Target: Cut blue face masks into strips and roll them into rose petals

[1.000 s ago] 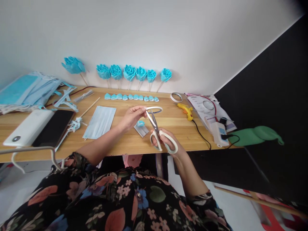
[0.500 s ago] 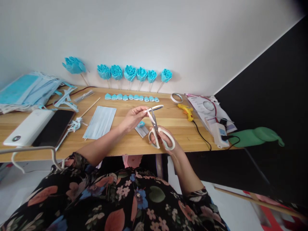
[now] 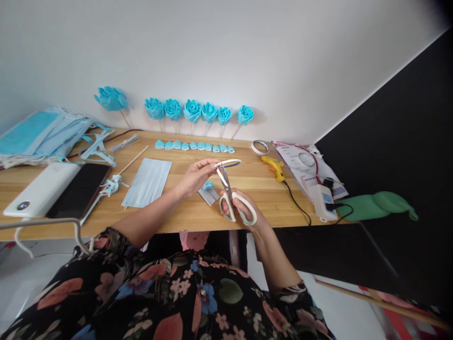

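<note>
In my left hand (image 3: pixel 198 174) a thin white roll of tape (image 3: pixel 231 163) is pinched between thumb and fingers, with a short white strip (image 3: pixel 221 174) hanging from it. My right hand (image 3: pixel 240 205) grips a pair of scissors (image 3: pixel 227 191) by the white handles. The blades point up and touch or nearly touch the strip. Below my left hand, a small grey-white piece (image 3: pixel 209 196) lies on the table with a blue folded petal (image 3: pixel 207 185) on it. A light blue face mask (image 3: pixel 146 182) lies flat to the left.
Blue flowers on sticks (image 3: pixel 193 111) lean against the wall, behind a row of folded blue petals (image 3: pixel 193 146). To the right are another tape roll (image 3: pixel 253 147), a yellow glue gun (image 3: pixel 273 166) and a power strip (image 3: pixel 322 202). Masks (image 3: pixel 35 132) and phone-like devices (image 3: pixel 79 189) lie left.
The scissors have shifted slightly, their blades now closer together at the strip near the roll. My left hand keeps its hold on the tape. The view has tilted a little.
</note>
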Demonstrator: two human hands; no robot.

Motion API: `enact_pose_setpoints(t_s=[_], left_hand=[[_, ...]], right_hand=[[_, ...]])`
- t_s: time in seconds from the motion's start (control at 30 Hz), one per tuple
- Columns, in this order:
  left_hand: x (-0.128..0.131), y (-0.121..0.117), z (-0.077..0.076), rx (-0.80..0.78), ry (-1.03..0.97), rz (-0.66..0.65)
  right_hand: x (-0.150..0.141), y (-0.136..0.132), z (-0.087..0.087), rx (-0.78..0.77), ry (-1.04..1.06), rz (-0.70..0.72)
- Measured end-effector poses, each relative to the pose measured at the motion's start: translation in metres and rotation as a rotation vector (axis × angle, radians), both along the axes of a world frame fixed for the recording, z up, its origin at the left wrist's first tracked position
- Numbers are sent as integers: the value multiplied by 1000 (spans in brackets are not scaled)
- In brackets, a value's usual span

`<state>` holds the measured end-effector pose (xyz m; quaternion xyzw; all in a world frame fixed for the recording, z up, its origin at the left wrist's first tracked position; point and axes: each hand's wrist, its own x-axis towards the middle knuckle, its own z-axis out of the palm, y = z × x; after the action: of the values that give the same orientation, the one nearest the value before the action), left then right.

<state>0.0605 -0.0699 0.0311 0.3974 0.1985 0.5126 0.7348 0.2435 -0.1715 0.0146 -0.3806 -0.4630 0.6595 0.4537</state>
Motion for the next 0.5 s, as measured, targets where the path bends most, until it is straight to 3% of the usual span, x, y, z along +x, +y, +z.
enact_pose_setpoints(t_s=[0.5], left_hand=[[7,-5,-8,8,7,-16]], right_hand=[[-23,5,-3,5,126,-99]])
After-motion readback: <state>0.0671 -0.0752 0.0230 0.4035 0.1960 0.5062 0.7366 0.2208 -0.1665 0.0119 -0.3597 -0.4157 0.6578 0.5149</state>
